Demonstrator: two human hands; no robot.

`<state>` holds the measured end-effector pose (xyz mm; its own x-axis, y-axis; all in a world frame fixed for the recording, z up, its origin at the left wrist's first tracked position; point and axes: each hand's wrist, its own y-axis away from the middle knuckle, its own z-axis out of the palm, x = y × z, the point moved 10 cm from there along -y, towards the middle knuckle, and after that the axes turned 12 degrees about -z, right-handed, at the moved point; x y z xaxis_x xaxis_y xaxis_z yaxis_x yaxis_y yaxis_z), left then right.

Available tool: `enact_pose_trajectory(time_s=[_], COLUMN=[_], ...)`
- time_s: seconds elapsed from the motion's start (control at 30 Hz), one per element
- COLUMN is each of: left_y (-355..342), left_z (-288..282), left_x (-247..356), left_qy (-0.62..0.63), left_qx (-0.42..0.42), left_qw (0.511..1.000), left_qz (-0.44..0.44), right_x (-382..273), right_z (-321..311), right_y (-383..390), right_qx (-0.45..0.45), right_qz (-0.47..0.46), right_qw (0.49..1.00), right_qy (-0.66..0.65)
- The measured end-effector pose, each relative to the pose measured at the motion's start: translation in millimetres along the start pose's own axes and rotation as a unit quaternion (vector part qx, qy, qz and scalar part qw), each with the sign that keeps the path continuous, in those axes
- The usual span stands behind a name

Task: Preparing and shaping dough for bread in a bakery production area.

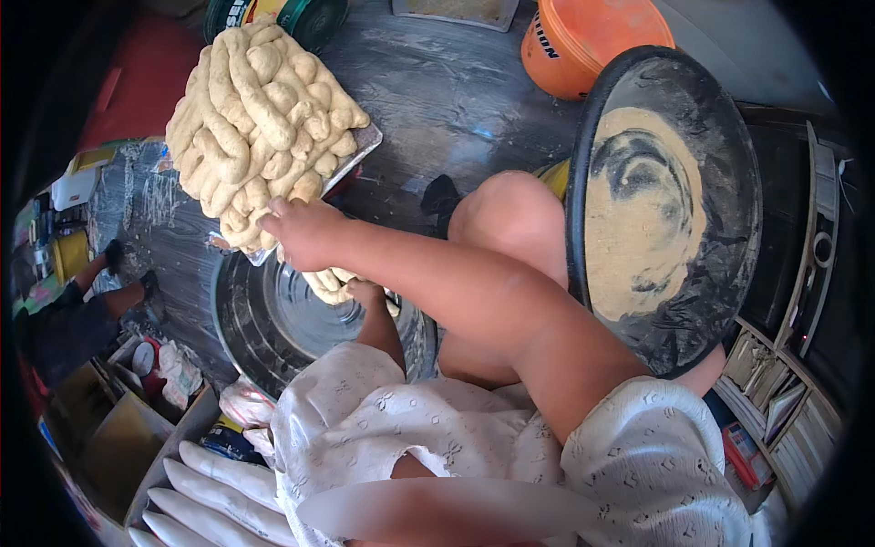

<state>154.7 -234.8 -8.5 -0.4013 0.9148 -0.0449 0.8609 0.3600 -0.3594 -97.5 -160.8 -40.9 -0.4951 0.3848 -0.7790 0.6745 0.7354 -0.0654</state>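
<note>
A heap of pale yellow dough [264, 109], in thick rolls and rounded lumps, is piled on a flat tray whose edge [360, 150] shows on the right side. My right hand [305, 232] reaches across to the heap's near edge, its fingers curled over a dough lump there. Just below, my left hand [366, 294] is closed against more dough [328, 284] over a wide black basin [264, 310]. The left fingers are partly hidden by the dough. The basin stands between the heap and my lap, partly covered by my arms.
A second black basin [670, 228], dusted inside with tan flour, leans tilted beside my right knee. Beyond it stands an orange bucket [574, 55]. Green lids or tubs [314, 18] sit behind the heap. Another person's legs [77, 305], boxes and wrapped white long shapes [223, 497] are at left.
</note>
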Motion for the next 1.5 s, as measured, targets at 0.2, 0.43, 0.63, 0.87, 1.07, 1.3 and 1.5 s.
enact_pose_trajectory(time_s=[0.2, 0.43, 0.63, 0.87, 1.07, 1.3, 1.5], left_y=[-153, 61, -112, -161, -118, 28, 21], left_z=[-198, 244, 43, -104, -102, -20, -7], left_x=[179, 65, 110, 195, 390, 532, 519], left_qy=[-0.439, -0.685, -0.881, -0.892, -0.821, -0.355, -0.262], left_qx=[0.07, 0.593, 0.371, 0.273, 0.478, 0.481, 0.459], left_qw=[0.853, -0.194, -0.242, -0.36, -0.312, -0.634, -0.705], left_qz=[0.273, 0.377, 0.166, -0.009, 0.012, -0.49, -0.473], right_x=[7, 17, -56, -99, -13, 135, 227], right_z=[23, 64, 7, -153, -230, -143, -246], right_y=[7, 48, 53, 178, 421, 607, 702], right_qx=[-0.086, -0.335, -0.139, 0.003, 0.247, 0.074, 0.465], right_qz=[0.001, 0.022, -0.079, -0.075, 0.203, 0.38, 0.47], right_qw=[0.996, 0.942, 0.877, 0.963, 0.9, 0.92, 0.739], right_qy=[0.006, 0.008, -0.454, -0.258, -0.296, -0.07, 0.127])
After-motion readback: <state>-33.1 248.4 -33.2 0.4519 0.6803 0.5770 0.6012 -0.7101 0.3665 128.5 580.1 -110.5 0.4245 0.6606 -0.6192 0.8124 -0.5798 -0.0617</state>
